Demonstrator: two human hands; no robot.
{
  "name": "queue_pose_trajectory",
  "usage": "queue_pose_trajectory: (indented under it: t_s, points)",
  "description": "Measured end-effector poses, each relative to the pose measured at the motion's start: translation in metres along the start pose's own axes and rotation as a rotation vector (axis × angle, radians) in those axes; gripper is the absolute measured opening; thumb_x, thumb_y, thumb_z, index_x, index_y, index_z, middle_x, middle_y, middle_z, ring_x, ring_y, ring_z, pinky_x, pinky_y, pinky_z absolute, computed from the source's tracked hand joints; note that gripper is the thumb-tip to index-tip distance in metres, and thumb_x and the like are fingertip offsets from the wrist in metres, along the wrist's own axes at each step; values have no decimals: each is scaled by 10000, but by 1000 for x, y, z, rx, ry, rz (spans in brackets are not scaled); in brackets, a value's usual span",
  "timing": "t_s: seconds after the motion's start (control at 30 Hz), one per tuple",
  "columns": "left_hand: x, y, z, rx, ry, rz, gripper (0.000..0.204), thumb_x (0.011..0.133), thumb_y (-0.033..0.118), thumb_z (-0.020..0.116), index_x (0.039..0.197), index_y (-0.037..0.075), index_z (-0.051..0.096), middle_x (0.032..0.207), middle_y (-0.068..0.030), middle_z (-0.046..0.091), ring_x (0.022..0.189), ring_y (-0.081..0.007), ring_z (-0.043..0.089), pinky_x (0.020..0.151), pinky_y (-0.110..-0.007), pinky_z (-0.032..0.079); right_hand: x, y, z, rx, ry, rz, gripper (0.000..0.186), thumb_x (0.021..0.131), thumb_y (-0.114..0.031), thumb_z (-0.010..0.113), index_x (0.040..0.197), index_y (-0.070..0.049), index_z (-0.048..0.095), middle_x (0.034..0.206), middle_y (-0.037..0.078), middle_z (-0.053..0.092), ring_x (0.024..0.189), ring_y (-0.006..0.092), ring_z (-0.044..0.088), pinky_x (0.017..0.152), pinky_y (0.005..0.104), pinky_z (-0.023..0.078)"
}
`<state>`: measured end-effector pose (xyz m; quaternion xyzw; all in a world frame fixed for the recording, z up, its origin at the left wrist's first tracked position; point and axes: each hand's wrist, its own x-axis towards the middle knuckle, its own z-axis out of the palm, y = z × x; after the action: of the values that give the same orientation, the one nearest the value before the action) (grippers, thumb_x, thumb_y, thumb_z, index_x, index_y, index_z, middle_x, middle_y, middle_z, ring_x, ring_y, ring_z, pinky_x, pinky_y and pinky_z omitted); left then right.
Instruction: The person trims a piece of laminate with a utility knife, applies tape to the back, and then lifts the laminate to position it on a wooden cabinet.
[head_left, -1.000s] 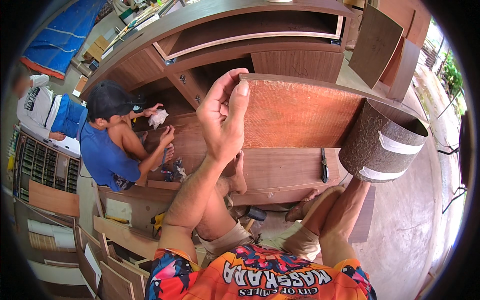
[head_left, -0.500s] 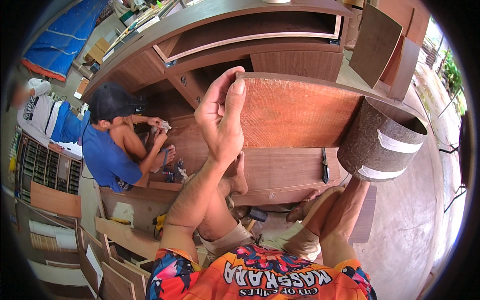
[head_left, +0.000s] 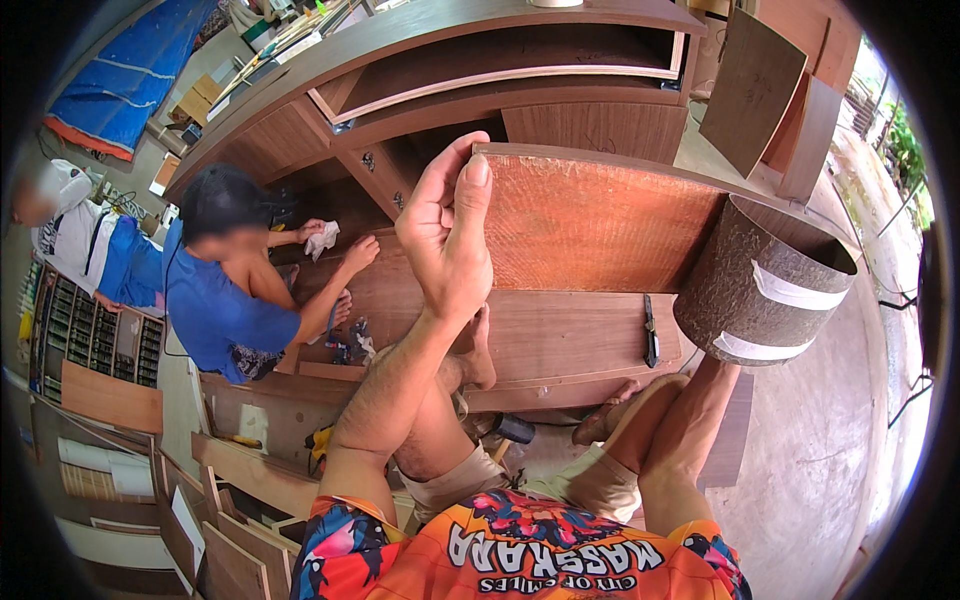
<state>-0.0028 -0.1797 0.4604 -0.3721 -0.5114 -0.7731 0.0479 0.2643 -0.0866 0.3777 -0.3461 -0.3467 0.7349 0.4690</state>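
My left hand (head_left: 450, 230) grips the left end of a flat reddish-brown wood board (head_left: 600, 225), thumb on its near face and fingers behind its edge. The board has a rough face and a thin dark upper edge. At its right end stands a dark brown, hollow roll (head_left: 765, 285) with two strips of white tape, overlapping the board. My right forearm (head_left: 695, 425) goes up beneath the roll. The right hand itself is hidden behind the roll, so its fingers cannot be seen.
Beyond the board is a long brown cabinet (head_left: 590, 130) with open compartments. A co-worker in blue (head_left: 225, 310) sits at the left, holding a crumpled white piece (head_left: 322, 240). A black-handled tool (head_left: 651, 335) lies on a brown panel (head_left: 570, 340). Wood offcuts (head_left: 240, 475) are stacked lower left.
The co-worker's hands have moved apart, one keeping the crumpled white piece. My left hand, the board and the roll have barely shifted.
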Motion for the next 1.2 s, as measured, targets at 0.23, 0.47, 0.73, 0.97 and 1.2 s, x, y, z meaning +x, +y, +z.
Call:
queue_pose_trajectory:
  t_s: [0.23,0.47,0.73,0.97,1.2]
  points:
    - [-3,-2,1,55,40,-7,300,1057,105,600,1295,-73,641,1154,-49,686,1020,-44,594,915,-196,463,-1,-2,-3,-4,-6,23,673,1122,-461,333,1661,-89,181,1724,37,204,1593,167,124,1280,331,51]
    - [-3,-7,-2,117,54,-4,329,1058,138,612,1307,-75,641,1216,-78,692,1060,-74,603,959,-229,465,-9,-7,0,-127,-19,-38,696,1108,-476,362,1659,-88,191,1728,60,192,1595,187,133,1283,355,59]
    - [-6,-16,-14,-14,-43,-8,382,1067,138,594,1380,-81,601,1337,-131,671,1223,-116,590,1075,-260,429,-9,3,-7,-365,-16,-130,675,1107,-481,366,1652,-103,240,1713,66,241,1587,216,167,1270,380,115]
    - [0,-5,-29,428,-119,137,371,1026,86,649,1360,-73,623,1264,-130,712,1109,-115,651,970,-246,505,-10,5,3,-295,17,-72,674,1104,-488,375,1650,-112,254,1706,72,256,1581,229,181,1267,385,128]
    - [13,3,-39,560,-280,91,375,1005,54,660,1369,-35,634,1206,-123,737,1041,-99,664,902,-246,537,-14,-7,11,-301,97,-68,673,1101,-495,384,1648,-121,268,1699,77,271,1576,242,196,1263,390,141]
